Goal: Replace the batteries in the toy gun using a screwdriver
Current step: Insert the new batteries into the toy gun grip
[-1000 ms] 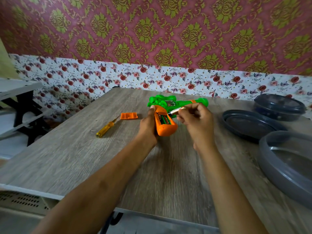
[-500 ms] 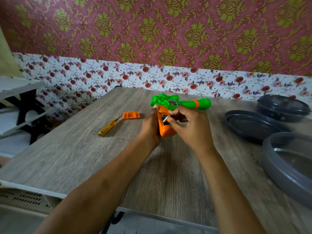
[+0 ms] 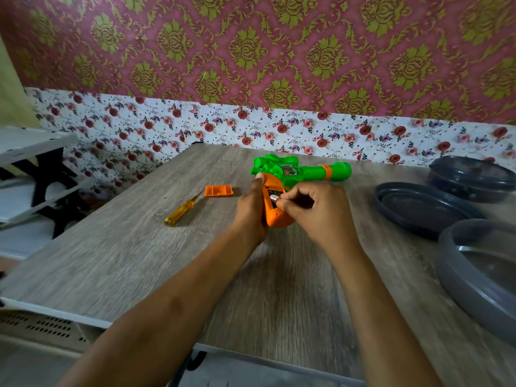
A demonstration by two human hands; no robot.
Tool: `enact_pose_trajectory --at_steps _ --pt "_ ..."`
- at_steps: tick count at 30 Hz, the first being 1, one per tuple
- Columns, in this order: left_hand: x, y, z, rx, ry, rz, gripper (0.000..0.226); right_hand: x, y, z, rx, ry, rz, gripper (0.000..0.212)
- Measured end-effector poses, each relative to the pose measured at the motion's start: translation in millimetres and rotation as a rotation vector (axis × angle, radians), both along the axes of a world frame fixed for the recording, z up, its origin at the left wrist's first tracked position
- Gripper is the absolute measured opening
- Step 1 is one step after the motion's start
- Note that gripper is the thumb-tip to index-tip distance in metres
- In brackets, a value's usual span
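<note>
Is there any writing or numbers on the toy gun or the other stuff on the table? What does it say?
No text can be read in this view.
toy gun: no words or numbers show.
screwdriver: no print visible on its handle.
battery: mostly hidden by the right hand, too small to read.

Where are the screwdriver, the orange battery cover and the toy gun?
screwdriver (image 3: 180, 212), head view, yellow grip.
battery cover (image 3: 219, 190), head view, its middle.
toy gun (image 3: 310, 173), head view, green barrel.
</note>
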State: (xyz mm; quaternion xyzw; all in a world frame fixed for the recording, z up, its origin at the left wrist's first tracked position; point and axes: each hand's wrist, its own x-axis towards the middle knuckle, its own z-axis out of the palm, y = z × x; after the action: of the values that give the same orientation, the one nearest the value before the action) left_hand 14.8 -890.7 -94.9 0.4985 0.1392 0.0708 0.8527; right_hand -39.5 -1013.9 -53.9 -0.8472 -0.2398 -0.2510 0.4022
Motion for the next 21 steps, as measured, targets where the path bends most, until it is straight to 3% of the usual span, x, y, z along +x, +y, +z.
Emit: enact_pose_trajectory --at_steps 6,10,13,15,18,21 --pt "-2.6 -2.4 2.2 0.002 0.029 0.021 0.054 4.4 1.0 -1.0 0.156 0.210 0.010 0.011" --pt "-5.4 -4.3 6.5 -0.066 0.063 0.019 0.049 12.3 0.5 -5.2 0.510 0.622 0.029 0.042" --pt "-8.3 -5.8 6.8 -0.065 0.077 0.035 0.041 18.6 7.0 -12.9 0.595 0.856 0.021 0.067" --pt "-10.4 -8.5 5.5 -0.046 0.055 0.042 0.047 19.0 12.2 -13.7 0.678 0.979 0.042 0.069" --pt "-13.6 -10.5 5.3 -0.073 0.035 0.029 0.049 18.7 13.7 -11.8 0.810 1.078 0.122 0.063" --pt "-14.9 -8.5 8.5 -0.091 0.025 0.039 0.045 18.4 10.8 -12.8 0.822 1.083 0.117 0.073"
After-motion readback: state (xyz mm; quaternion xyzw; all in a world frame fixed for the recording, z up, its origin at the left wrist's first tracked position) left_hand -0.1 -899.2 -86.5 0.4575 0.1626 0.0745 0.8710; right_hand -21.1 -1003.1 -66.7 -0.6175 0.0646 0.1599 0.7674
